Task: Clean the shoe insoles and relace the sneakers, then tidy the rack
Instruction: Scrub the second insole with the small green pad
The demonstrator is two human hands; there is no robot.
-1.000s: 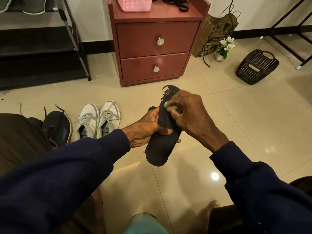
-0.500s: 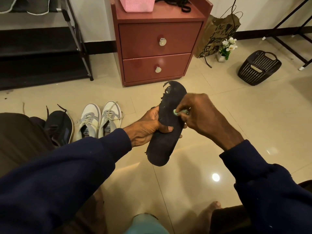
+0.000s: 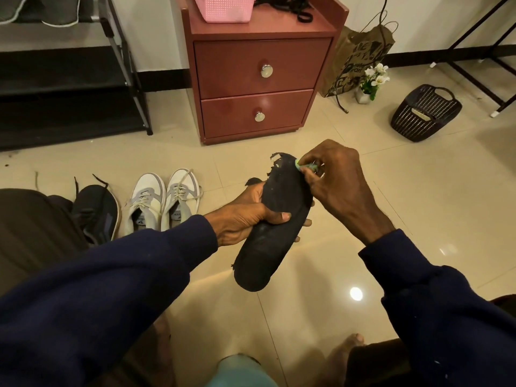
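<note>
black sneaker and white pair sitting on the floor at 9 o'clock, left hand gripping the insole round its middle, mid-frame, right hand pinching a small green thing against its ragged toe end at 1 o'clock

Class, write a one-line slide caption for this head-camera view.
The left hand grips a worn black insole while the right hand presses a small green tool to its frayed end.
</note>
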